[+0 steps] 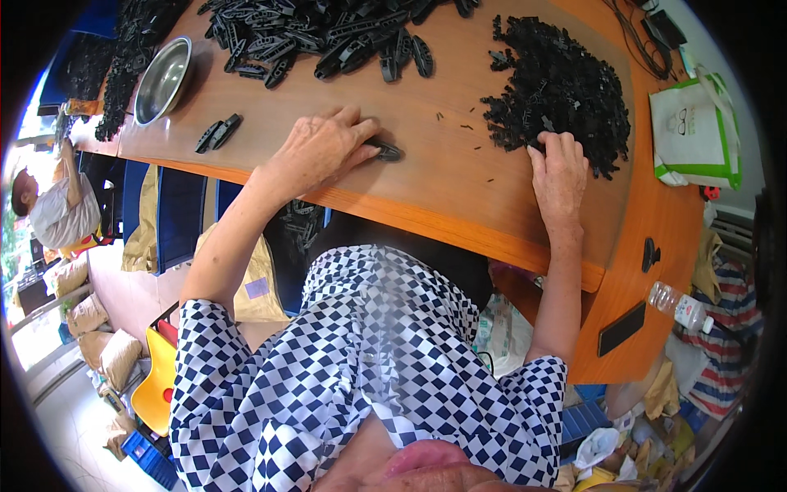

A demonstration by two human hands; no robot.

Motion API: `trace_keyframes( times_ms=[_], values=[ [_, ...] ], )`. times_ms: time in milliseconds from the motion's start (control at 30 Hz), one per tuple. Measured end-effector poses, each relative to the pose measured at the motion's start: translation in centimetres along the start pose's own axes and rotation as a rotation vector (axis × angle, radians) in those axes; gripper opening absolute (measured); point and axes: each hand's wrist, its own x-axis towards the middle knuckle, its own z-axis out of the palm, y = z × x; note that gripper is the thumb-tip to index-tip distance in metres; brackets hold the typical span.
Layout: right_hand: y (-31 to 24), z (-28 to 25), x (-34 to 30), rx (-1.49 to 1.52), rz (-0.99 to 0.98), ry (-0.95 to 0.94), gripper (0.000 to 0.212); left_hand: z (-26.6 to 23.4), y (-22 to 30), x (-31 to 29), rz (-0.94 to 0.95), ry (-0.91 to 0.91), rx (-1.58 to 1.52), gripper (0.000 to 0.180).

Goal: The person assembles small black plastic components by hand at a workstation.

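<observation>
On the brown table, my left hand (328, 146) is closed around one end of a long oval black plastic part (388, 151), which lies close to the near edge. My right hand (561, 168) reaches the near edge of a spread pile of tiny black plastic pieces (557, 86). Its fingers are bent together there, and their tips hide whatever they hold. Two more oval black parts (219, 134) lie side by side to the left of my left hand. A big heap of similar oval parts (328, 37) covers the far side.
A metal bowl (164, 80) stands at the left. Few loose pieces (466, 126) lie between the hands. At the right are a white-green bag (697, 131), a plastic bottle (680, 307) and a dark flat phone-like slab (621, 329). Another person (64, 209) is at far left.
</observation>
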Motion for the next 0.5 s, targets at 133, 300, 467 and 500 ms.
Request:
trace_keyframes(
  times_ms=[133, 300, 467, 500],
  values=[
    [0.0, 0.0, -0.1, 0.067, -0.020, 0.039, 0.022, 0.8, -1.1, 4.9, 0.052, 0.325, 0.011, 0.025],
    [0.2, -0.3, -0.2, 0.141, -0.013, 0.057, 0.021, 1.9, -1.7, 12.8, -0.130, 0.288, 0.136, 0.028],
    [0.6, -0.7, -1.5, 0.307, 0.091, 0.012, 0.018, 2.6, -1.0, 15.1, -0.073, 0.227, 0.272, 0.020],
    [0.6, -0.7, -1.6, 0.364, 0.100, 0.028, 0.017, 2.5, -0.8, 15.4, -0.106, 0.201, 0.298, 0.014]
  ],
)
